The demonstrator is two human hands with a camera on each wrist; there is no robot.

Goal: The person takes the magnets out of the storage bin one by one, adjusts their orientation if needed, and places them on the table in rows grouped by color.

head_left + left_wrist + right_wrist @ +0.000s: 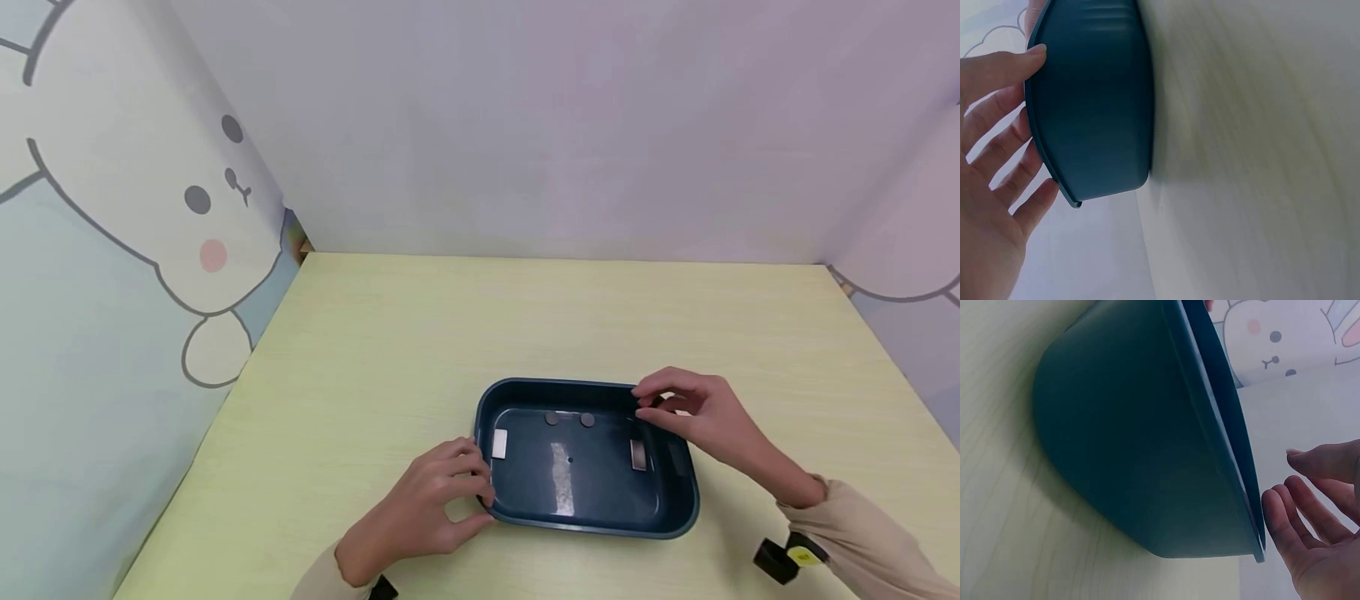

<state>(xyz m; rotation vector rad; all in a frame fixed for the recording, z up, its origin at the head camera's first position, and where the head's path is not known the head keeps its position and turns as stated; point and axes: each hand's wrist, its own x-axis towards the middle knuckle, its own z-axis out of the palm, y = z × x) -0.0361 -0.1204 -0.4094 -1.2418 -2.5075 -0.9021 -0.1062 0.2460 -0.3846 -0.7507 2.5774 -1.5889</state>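
Observation:
A dark blue rectangular plastic tray (600, 528) sits on the table. At its left end my left hand (438, 492) holds the rim; in the left wrist view the thumb (1036, 52) lies on the tray's outer side and the fingers are at the rim. My right hand (697, 408) is at the far right corner, fingers bent and touching the rim, thumb apart from them in the right wrist view. I see nothing held there. Inside the tray are a white rectangular piece (499, 443), two small grey discs (587, 420) and a silvery rectangular piece (638, 455).
The pale wooden table (405, 333) extends behind and to both sides of the tray. A plain light curtain (562, 133) hangs at the back, and a cartoon-printed one (97, 333) at the left. A black device (776, 561) is strapped at the right wrist.

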